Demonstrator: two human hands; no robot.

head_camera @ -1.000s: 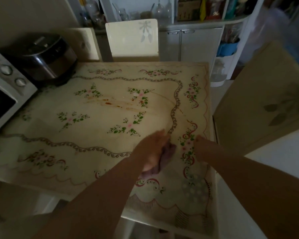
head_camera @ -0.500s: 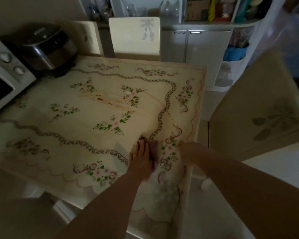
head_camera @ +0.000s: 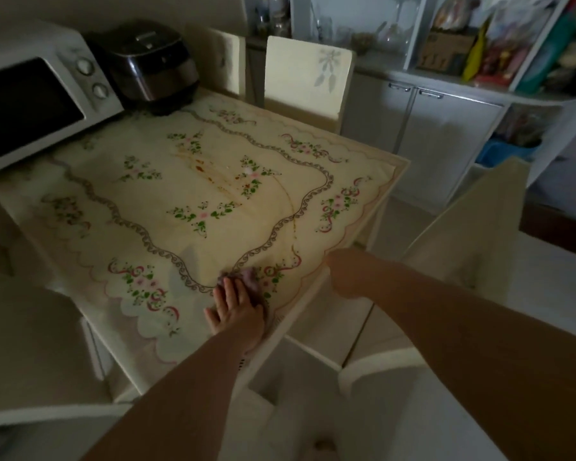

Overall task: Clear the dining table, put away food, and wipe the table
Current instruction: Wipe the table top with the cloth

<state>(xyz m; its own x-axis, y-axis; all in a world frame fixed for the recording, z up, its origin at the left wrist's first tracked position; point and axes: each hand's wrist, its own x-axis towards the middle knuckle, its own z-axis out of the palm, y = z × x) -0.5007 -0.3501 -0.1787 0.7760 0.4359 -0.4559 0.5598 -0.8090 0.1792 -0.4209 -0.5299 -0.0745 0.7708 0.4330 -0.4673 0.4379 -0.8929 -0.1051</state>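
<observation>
The left hand [head_camera: 236, 311] lay flat, fingers spread, pressing a pinkish cloth [head_camera: 246, 277] onto the desk [head_camera: 213, 201] near its near-right corner. The right hand [head_camera: 343, 274] rested at the desk's right edge; whether it gripped anything could not be told.

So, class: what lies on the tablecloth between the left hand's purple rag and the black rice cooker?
Head view: only orange-brown sauce streaks on floral tablecloth.

Dim room. A cream chair [head_camera: 308, 78] stands at the far side, with white cabinets [head_camera: 446, 134] and cluttered shelves [head_camera: 479, 44] behind it. Pale floor [head_camera: 413, 207] lies below.
</observation>
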